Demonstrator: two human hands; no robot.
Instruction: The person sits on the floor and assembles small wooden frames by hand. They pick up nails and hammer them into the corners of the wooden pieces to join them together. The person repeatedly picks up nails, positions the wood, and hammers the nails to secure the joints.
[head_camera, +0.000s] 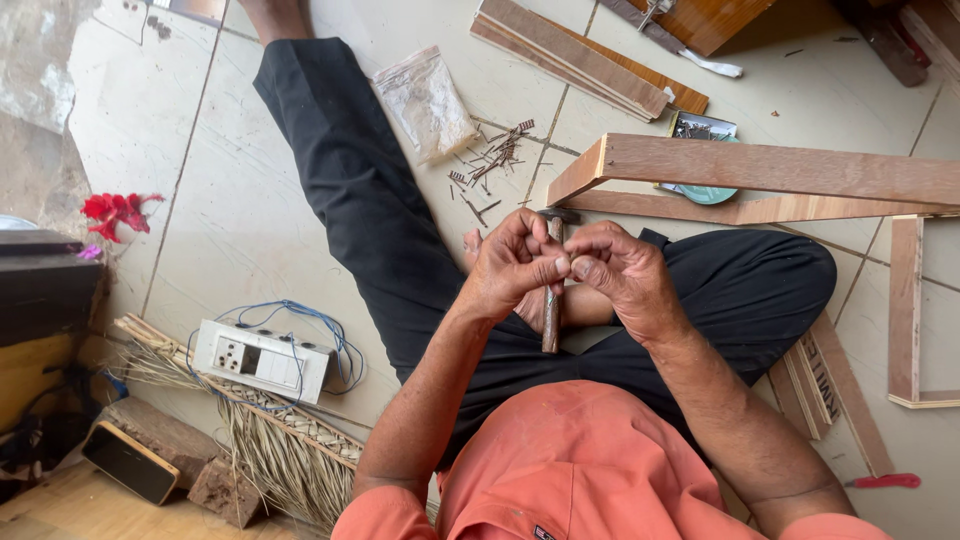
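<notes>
I sit on a tiled floor in black trousers (370, 200) and an orange shirt. My left hand (512, 262) and my right hand (622, 275) meet in front of me, fingertips pinched together on something tiny, apparently a small nail, mostly hidden by the fingers. Just beneath the hands a hammer (551, 320) lies across my lap, its metal head pointing away from me; neither hand grips it. A scatter of loose nails (495, 160) lies on the tiles beyond the hands.
A wooden frame (760, 170) stands just past my knee, with more planks (580, 55) behind it and strips (835, 385) at the right. A plastic bag (425, 100), a switch board with wires (260, 360), a broom (260, 440) and a red-handled tool (885, 481) lie around.
</notes>
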